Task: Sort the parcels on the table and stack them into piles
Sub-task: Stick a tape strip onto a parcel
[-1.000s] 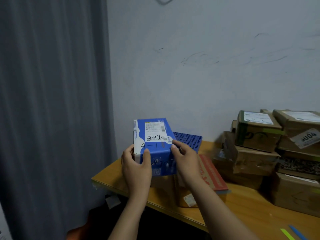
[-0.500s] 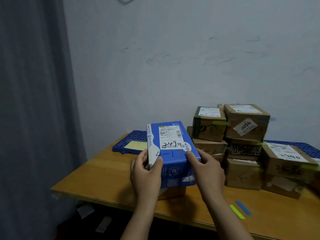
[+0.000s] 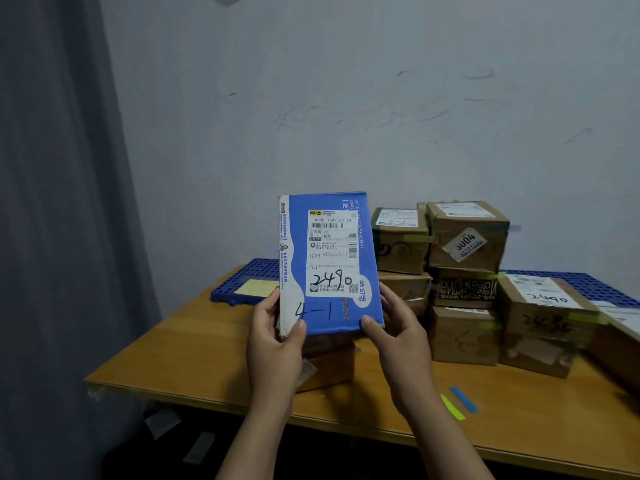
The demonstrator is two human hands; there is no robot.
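Observation:
A blue parcel (image 3: 329,265) with a white label, handwritten "2490" and "4-1", is raised above the wooden table (image 3: 194,355), its labelled face tilted up toward me. My left hand (image 3: 273,344) grips its lower left corner and my right hand (image 3: 398,337) grips its lower right corner. Under the blue parcel a brown box (image 3: 329,365) sits on the table, partly hidden. To the right stand stacked brown cardboard parcels (image 3: 464,271), one tagged "3U04" (image 3: 465,242), and another marked "2490" (image 3: 547,313).
A blue perforated mat (image 3: 249,278) with a yellow note lies at the table's back left; a similar blue mat (image 3: 595,285) runs behind the right-hand boxes. Blue and yellow-green strips (image 3: 457,403) lie near the front edge. A grey curtain (image 3: 62,220) hangs at the left.
The blue parcel has been lifted higher and tipped up so its label faces me. The view has swung right, bringing more of the brown stacks into sight.

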